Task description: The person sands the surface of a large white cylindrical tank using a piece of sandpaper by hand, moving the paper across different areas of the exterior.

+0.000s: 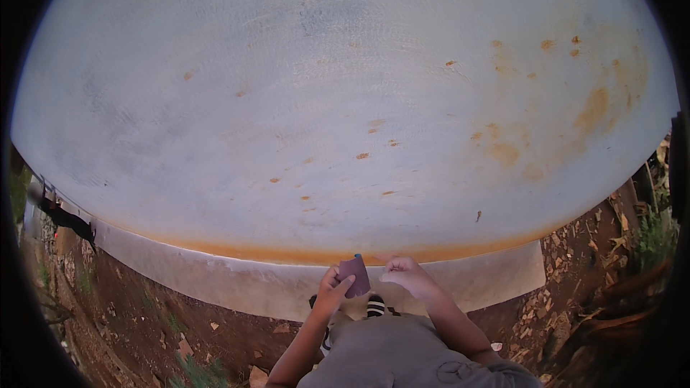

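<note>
My left hand [333, 289] is closed on a piece of sandpaper [354, 277], pinching it between thumb and fingers. The sheet is dull reddish-brown, slightly curled, with a bit of blue showing at its top edge. My right hand [404, 274] hovers just right of the sheet, apart from it. Its fingers are loosely bent, with a gap between thumb and index finger, and nothing shows in them. Both hands are in front of the lower edge of a large pale blue-white wall [323, 115], marked with rust-brown spots and smears.
An orange-brown stain band [287, 253] runs along the wall's foot. Below it lies a pale concrete ledge [215, 284]. Brown soil with stones and dry leaves [553, 302] surrounds it. Green plants [654, 241] grow at the right, and a dark object [68, 219] stands at the left.
</note>
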